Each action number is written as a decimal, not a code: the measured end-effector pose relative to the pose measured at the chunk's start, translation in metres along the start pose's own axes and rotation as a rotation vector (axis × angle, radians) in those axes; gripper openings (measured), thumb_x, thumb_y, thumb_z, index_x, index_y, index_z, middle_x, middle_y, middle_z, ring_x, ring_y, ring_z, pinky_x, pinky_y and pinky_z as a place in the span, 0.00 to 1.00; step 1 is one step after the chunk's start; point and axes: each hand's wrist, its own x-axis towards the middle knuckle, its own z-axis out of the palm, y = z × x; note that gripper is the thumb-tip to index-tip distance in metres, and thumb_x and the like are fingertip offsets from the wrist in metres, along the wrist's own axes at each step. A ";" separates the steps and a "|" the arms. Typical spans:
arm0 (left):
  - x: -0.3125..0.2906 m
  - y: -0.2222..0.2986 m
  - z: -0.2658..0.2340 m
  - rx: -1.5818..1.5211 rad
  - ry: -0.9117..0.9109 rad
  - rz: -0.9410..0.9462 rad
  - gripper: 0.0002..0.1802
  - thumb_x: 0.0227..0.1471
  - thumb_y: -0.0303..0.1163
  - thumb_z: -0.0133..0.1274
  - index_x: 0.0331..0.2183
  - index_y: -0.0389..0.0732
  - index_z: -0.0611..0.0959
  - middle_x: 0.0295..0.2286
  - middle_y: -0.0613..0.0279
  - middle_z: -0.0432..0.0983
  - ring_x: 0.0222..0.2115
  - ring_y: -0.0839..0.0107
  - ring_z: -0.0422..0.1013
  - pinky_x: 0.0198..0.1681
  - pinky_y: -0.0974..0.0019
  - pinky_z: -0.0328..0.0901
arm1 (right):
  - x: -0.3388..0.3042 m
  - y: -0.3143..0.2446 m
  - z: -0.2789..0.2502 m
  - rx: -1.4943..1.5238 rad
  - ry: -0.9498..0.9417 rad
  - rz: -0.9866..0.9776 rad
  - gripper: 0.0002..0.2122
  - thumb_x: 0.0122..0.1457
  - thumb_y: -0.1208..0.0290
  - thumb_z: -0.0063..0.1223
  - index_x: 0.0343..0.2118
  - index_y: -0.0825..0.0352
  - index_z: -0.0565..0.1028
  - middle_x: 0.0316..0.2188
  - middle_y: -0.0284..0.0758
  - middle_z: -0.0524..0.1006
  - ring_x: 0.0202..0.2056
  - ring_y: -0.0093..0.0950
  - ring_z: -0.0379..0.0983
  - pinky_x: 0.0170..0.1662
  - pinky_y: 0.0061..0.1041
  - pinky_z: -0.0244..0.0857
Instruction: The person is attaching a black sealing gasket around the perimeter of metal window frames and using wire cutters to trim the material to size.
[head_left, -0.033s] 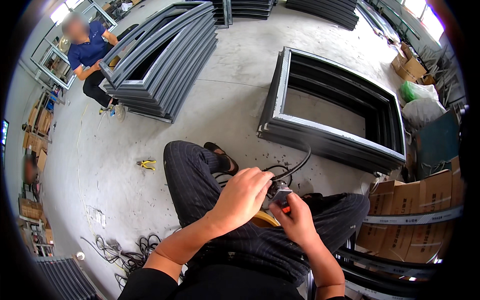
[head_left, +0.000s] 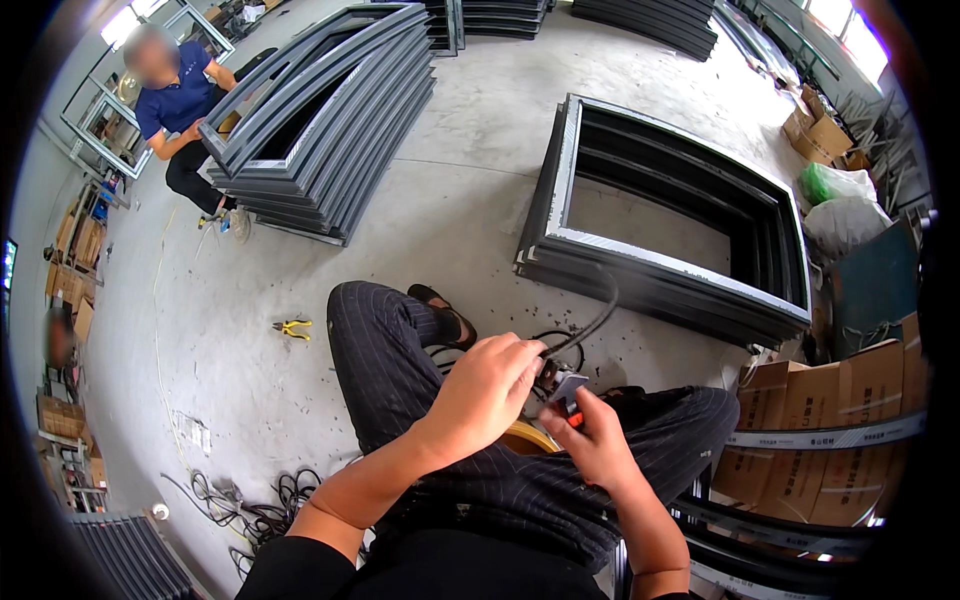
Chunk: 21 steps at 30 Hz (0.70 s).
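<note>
My left hand (head_left: pixel 490 385) is closed, its fingers wrapped around a thin black flexible strip (head_left: pixel 597 325). The strip curves up and away past the fingertips, its far end blurred. Close beside it, my right hand (head_left: pixel 598 432) grips a small hand tool (head_left: pixel 567 393) with a flat grey face and an orange-red part. Behind the tool, between the two hands, is a small metallic piece (head_left: pixel 549 373) whose kind I cannot make out. Both hands are above my lap. Part of a yellow ring-shaped object (head_left: pixel 530 434) shows below them.
Stacked dark window frames (head_left: pixel 680 268) lie ahead right. Another stack (head_left: pixel 350 130) stands ahead left, where a seated person (head_left: pixel 178 95) touches it. Yellow-handled pliers (head_left: pixel 293 329) and tangled black cable (head_left: pixel 285 500) lie on the floor at left. Cardboard boxes (head_left: pixel 860 390) stand at right.
The free curve of the black strip has shifted slightly left and up. The tool in my right hand has tilted a little. My left hand has barely moved.
</note>
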 end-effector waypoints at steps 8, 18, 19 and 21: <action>-0.021 -0.053 0.006 -1.070 0.003 -0.700 0.18 0.61 0.37 0.39 0.42 0.33 0.76 0.28 0.62 0.74 0.24 0.82 0.63 0.27 0.75 0.58 | -0.037 0.048 0.058 -0.166 -0.290 0.129 0.28 0.45 0.45 0.63 0.29 0.72 0.69 0.20 0.39 0.72 0.26 0.29 0.72 0.29 0.28 0.64; 0.027 -0.046 0.005 -1.062 0.098 -0.587 0.13 0.59 0.37 0.47 0.37 0.36 0.78 0.22 0.69 0.70 0.21 0.83 0.60 0.24 0.79 0.53 | -0.031 0.074 0.033 1.331 -0.210 0.384 0.13 0.49 0.70 0.53 0.37 0.67 0.68 0.22 0.31 0.66 0.23 0.23 0.62 0.27 0.23 0.58; 0.039 -0.042 0.012 -1.033 0.064 -0.548 0.14 0.59 0.38 0.47 0.36 0.37 0.78 0.22 0.69 0.70 0.21 0.84 0.60 0.23 0.79 0.53 | -0.028 0.080 0.026 1.573 -0.276 0.272 0.16 0.49 0.66 0.51 0.40 0.67 0.68 0.24 0.33 0.67 0.26 0.25 0.62 0.31 0.26 0.59; 0.057 -0.045 0.029 -0.974 0.010 -0.525 0.14 0.59 0.39 0.47 0.35 0.38 0.79 0.22 0.70 0.70 0.20 0.85 0.60 0.23 0.80 0.53 | -0.024 0.071 0.014 1.757 -0.249 0.173 0.27 0.50 0.55 0.46 0.51 0.66 0.66 0.33 0.37 0.71 0.36 0.32 0.66 0.44 0.35 0.62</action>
